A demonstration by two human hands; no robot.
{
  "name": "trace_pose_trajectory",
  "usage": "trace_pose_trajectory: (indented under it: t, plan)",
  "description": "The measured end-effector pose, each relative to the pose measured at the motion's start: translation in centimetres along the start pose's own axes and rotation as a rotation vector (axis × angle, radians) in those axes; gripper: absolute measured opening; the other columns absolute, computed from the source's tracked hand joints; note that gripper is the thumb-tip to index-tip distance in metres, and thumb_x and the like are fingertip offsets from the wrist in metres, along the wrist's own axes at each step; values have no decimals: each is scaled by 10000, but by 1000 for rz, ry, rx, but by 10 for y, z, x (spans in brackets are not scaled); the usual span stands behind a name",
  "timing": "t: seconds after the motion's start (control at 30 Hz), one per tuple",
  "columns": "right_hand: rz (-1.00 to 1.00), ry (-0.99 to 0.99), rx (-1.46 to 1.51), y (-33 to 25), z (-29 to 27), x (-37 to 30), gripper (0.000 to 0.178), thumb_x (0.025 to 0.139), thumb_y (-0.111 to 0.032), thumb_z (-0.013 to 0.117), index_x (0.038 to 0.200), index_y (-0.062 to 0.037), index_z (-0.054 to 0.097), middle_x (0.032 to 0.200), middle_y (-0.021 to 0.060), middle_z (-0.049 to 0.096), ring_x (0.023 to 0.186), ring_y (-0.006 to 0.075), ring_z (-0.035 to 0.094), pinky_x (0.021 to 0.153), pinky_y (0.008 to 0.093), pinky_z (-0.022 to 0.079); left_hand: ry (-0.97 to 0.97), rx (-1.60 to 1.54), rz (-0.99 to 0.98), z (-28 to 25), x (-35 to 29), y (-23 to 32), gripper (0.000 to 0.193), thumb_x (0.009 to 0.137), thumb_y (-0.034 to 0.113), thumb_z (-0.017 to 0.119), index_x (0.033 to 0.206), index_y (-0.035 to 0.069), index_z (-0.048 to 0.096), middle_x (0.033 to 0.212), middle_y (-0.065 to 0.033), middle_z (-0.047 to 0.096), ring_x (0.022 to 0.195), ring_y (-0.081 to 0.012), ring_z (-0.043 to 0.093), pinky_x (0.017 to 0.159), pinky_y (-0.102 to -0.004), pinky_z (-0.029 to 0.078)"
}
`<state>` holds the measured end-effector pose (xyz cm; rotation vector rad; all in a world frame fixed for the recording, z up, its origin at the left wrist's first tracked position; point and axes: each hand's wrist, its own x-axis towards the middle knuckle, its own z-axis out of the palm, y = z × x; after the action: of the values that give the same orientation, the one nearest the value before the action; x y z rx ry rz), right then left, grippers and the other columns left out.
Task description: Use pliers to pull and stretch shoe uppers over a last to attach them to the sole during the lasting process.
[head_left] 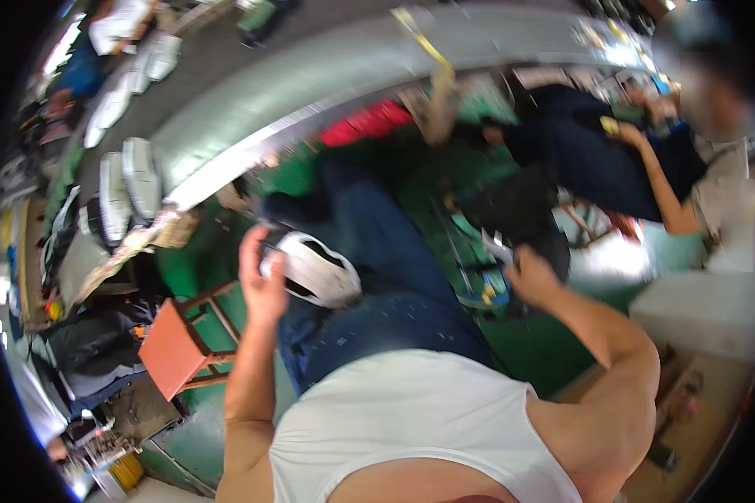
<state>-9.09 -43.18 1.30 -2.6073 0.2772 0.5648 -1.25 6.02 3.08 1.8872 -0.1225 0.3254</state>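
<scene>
A long grey metal workbench (252, 96) curves beyond both hands, its bright near edge slanting down past the far left side of the left grip. Green floor (528, 344) shows below the right grip. Dark blue cloth (403, 327), flecked with pale specks, covers the lap between and nearer than the 2 grips, which stand well apart with open room between them. To the right of and beyond the right grip is a co-worker in dark blue (570, 138); nearer and right of it, a white box-shaped block (696, 318). A stool with a flat orange-red seat (173, 348) is left of and nearer than the left grip, its right side close to the left forearm. 2 long, pale, shoe-shaped pieces (141, 178) lie side by side, left of and beyond that grip. The white shoe with a dark opening (340, 289) is over the lap, just right of the left hand (262, 277); that hand is at its left edge, fingers raised, and I cannot tell whether it grips. The right hand (533, 277) has curled fingers beside a small silvery object (497, 246), too blurred to tell if it is held
</scene>
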Motion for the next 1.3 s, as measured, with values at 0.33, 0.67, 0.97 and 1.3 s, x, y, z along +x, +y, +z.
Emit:
trace_pose_trajectory:
  t: [0.33,0.67,0.97,1.3]
  plan:
    - [-179,-522,-109,97,138,-32,394,816,-372,750,921,-7,645,747,205,654,726,401,662,654,461,529,-17,-97,83,8,-17,45,521,838,13,721,1331,27,553,1455,-231,471,1434,-354,383,1142,-403,323]
    - [-96,-188,27,152,161,-73,406,803,-290,801,995,-31,554,770,203,629,724,412,643,624,469,501,-257,66,415,22,-19,26,664,714,52,861,1306,101,564,1516,-300,299,1258,-479,524,1055,-470,465]
    - [20,-332,-5,257,200,-108,364,819,-260,781,987,-31,555,763,192,626,708,387,640,620,456,500,-233,-9,350,14,-33,9,667,742,55,840,1317,100,505,1509,-358,277,1351,-505,423,1094,-500,384]
    - [107,-281,45,286,234,-132,312,839,-224,757,976,-30,556,755,178,623,688,356,636,615,439,499,-264,41,400,17,-36,17,712,667,66,892,1291,130,554,1514,-319,284,1257,-497,520,1015,-474,498]
